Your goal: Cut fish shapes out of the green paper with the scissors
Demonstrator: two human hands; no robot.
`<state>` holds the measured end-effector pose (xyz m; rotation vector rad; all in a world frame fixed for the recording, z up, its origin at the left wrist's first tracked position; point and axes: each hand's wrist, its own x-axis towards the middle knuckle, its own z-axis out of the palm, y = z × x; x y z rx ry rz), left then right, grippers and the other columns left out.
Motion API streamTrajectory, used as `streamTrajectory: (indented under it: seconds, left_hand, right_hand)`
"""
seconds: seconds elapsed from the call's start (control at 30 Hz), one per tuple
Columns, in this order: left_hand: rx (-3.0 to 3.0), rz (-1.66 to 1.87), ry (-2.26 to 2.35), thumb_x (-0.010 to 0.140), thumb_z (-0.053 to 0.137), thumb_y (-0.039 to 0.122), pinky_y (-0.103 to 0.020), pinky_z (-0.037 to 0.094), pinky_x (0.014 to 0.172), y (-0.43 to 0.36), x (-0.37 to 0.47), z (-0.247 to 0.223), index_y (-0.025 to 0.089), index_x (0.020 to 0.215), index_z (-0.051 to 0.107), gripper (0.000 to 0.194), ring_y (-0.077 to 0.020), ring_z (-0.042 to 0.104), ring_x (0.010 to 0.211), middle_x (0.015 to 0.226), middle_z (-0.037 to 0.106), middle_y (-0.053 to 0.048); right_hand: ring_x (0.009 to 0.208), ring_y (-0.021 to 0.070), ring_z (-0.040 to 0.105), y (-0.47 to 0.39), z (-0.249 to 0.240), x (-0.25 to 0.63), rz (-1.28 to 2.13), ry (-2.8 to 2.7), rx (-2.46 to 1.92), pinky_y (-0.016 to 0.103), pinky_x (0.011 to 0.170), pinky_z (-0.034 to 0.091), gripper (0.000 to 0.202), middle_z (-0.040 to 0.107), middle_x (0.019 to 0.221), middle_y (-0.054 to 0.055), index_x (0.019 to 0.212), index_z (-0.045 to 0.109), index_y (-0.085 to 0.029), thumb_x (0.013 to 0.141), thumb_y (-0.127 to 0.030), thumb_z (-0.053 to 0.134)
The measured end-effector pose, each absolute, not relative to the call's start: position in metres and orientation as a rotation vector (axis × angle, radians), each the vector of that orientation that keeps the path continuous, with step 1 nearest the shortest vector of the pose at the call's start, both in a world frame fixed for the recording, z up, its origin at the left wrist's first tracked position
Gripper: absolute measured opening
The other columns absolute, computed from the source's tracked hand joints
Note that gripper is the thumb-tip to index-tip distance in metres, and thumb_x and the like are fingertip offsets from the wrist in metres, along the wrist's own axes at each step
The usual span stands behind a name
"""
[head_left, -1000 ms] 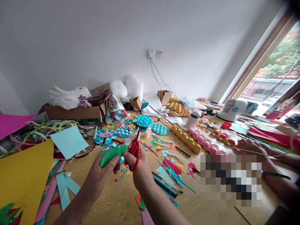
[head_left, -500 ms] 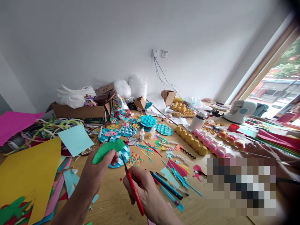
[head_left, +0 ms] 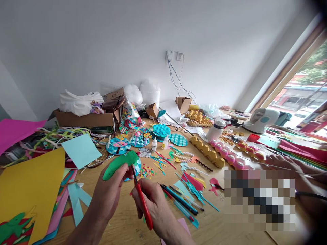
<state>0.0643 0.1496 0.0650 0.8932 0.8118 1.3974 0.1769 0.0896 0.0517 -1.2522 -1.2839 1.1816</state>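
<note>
A curved piece of green paper (head_left: 119, 164) with pen lines on it is pinched between the thumb and fingers of my left hand (head_left: 112, 190). My right hand (head_left: 153, 200) grips red-handled scissors (head_left: 141, 200), their dark blades pointing up and away from me. The blade tips meet the right end of the green paper; whether they are closed on it I cannot tell. Partly hidden behind the paper lies a blue and white scalloped disc (head_left: 136, 170). Small coloured paper bits (head_left: 147, 171) are scattered just beyond my right hand.
Pens (head_left: 180, 200) lie right of my right hand, near blue strips (head_left: 194, 187). Yellow paper (head_left: 33, 190) and a light blue sheet (head_left: 81, 151) are at left. Glue bottles (head_left: 154, 145), decorated discs and egg-carton strips (head_left: 206, 151) stand farther back. Another person's hand (head_left: 278, 161) rests at right.
The scissors have come up to the right end of the green paper, where before a gap showed. My left hand has shifted slightly with the paper.
</note>
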Motion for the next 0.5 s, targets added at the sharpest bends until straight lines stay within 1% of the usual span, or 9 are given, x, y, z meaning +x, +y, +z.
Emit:
streamTrajectory:
  seconds: [0.17,0.33,0.4,0.5]
  left_hand:
    - [0.831,1.395,0.789,0.065,0.078,0.030,-0.026,0.056,0.063,0.143,0.072,0.065,0.020,0.066,0.073,0.011,-0.0163,0.065,0.065,0.067,0.072,0.002]
    - [0.810,1.399,0.829,0.063,0.077,0.032,-0.028,0.054,0.063,0.137,0.077,0.069,0.020,0.068,0.071,0.014,-0.0171,0.063,0.065,0.067,0.070,0.002]
    - [0.786,1.384,0.836,0.063,0.077,0.033,-0.027,0.053,0.063,0.135,0.078,0.070,0.021,0.071,0.069,0.016,-0.0167,0.062,0.066,0.068,0.068,0.003]
    - [0.771,1.359,0.857,0.063,0.076,0.034,-0.025,0.049,0.058,0.133,0.079,0.070,0.022,0.075,0.068,0.019,-0.0151,0.059,0.064,0.067,0.066,0.004]
  right_hand:
    - [0.042,0.0078,0.037,0.090,0.052,0.175,1.144,-1.255,-1.244,0.019,0.040,0.027,0.035,0.036,0.048,-0.007,0.062,0.043,-0.021,0.084,-0.044,0.056]
    - [0.040,0.0082,0.040,0.091,0.052,0.172,1.151,-1.233,-1.227,0.019,0.038,0.030,0.039,0.038,0.047,-0.007,0.062,0.040,-0.022,0.083,-0.051,0.055]
    - [0.040,0.0081,0.039,0.091,0.052,0.170,1.151,-1.231,-1.227,0.019,0.038,0.030,0.040,0.037,0.048,-0.007,0.061,0.039,-0.022,0.083,-0.051,0.054]
    - [0.042,0.0079,0.036,0.091,0.050,0.169,1.110,-1.235,-1.237,0.019,0.039,0.027,0.040,0.035,0.049,-0.007,0.061,0.037,-0.022,0.084,-0.049,0.053]
